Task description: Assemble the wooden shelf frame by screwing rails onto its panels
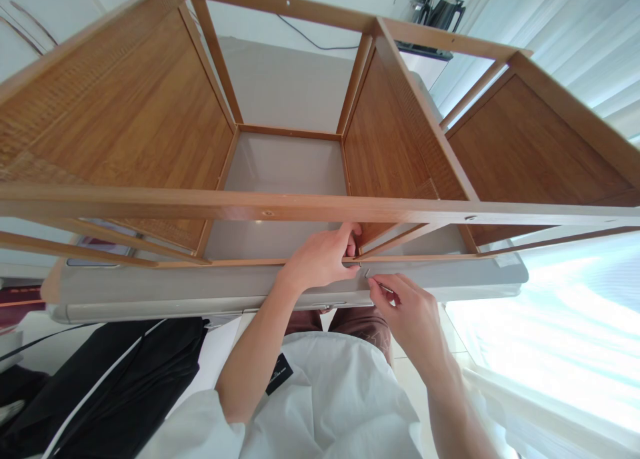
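A wooden shelf frame with rattan-backed panels lies on its side on a grey table. My left hand reaches under the frame's front rail and grips the lower rail where a divider panel meets it. My right hand sits just below and to the right. It pinches a small metal tool, perhaps a hex key, whose tip points at the lower rail's joint. Both hands are close together, a few centimetres apart.
A black garment lies at the lower left, below the table edge. A black kettle stands at the back right. Bright curtains fill the right side. White cupboards are at the far left.
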`<state>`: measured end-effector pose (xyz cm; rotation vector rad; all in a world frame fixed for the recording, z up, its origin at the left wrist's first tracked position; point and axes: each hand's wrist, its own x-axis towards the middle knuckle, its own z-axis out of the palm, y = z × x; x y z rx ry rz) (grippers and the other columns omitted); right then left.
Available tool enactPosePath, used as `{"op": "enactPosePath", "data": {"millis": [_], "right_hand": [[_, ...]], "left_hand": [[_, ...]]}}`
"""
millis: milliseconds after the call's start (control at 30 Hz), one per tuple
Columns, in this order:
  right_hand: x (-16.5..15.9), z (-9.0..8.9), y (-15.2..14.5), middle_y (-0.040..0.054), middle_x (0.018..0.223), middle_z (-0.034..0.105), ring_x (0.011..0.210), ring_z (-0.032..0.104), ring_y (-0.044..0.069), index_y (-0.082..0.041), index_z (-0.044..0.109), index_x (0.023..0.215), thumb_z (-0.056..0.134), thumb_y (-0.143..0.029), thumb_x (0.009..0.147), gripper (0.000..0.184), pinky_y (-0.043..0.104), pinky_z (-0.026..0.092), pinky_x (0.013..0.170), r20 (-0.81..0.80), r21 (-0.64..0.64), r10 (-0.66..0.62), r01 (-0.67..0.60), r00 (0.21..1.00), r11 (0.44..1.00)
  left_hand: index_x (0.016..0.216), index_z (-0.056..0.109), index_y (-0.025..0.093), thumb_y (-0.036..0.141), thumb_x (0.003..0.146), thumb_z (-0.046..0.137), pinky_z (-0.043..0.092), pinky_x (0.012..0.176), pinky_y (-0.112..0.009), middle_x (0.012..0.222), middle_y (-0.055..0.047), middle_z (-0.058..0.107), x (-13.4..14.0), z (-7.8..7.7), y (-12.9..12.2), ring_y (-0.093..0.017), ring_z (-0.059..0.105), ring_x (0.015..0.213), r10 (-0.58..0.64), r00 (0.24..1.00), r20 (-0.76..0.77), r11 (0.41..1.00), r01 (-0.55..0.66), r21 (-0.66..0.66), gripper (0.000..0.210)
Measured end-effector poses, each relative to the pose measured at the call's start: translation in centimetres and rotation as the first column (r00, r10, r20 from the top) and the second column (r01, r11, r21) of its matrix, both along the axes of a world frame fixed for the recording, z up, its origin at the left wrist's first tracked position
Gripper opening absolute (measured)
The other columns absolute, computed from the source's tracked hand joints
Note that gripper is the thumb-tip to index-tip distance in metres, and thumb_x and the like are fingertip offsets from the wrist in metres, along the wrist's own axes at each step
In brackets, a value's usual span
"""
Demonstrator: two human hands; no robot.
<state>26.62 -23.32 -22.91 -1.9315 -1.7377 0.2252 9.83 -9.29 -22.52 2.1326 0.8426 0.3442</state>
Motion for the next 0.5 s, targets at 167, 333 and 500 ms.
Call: {"op": "enactPosePath", "data": {"millis": [167, 333, 500], "right_hand": [[-0.16, -0.21, 0.28, -0.0011, 0.071, 0.061, 0.062, 0.057, 0.012, -0.023, 0.07, 0.088, 0.057, -0.028, 0.097, 0.016, 0.024, 0.045, 0.061, 0.036, 0.041, 0.026, -0.027, 0.999, 0.999], [-0.36, -0.16, 0.65, -0.0015, 0.069, 0.059, 0.061, 0.055, 0.012, -0.022, 0.069, 0.083, 0.057, -0.025, 0.094, 0.017, 0.024, 0.042, 0.06, 0.039, 0.001, 0.013, -0.013, 0.999, 1.0], [-0.44, -0.52, 0.91, -0.0017, 0.071, 0.06, 0.061, 0.054, 0.011, -0.021, 0.067, 0.082, 0.058, -0.024, 0.093, 0.015, 0.024, 0.04, 0.059, 0.028, -0.038, -0.014, 0.015, 1.0, 0.999]], "left_hand": [[0.116, 0.041, 0.027, 0.026, 0.08, 0.071, 0.045, 0.072, -0.031, 0.095, 0.005, 0.068, -0.06, -0.22, 0.07, -0.018, 0.064, 0.08, -0.004, 1.0, 0.009, 1.0, 0.004, 0.008, 0.047], [0.117, 0.041, 0.026, 0.026, 0.08, 0.071, 0.045, 0.072, -0.031, 0.094, 0.004, 0.068, -0.08, -0.14, 0.01, -0.018, 0.065, 0.08, -0.006, 1.0, 0.0, 1.0, 0.006, 0.003, 0.048], [0.117, 0.041, 0.027, 0.025, 0.079, 0.071, 0.045, 0.071, -0.03, 0.094, 0.005, 0.068, -0.11, -0.2, -0.01, -0.018, 0.065, 0.08, -0.002, 1.0, 0.002, 1.0, 0.002, 0.005, 0.048]]}}
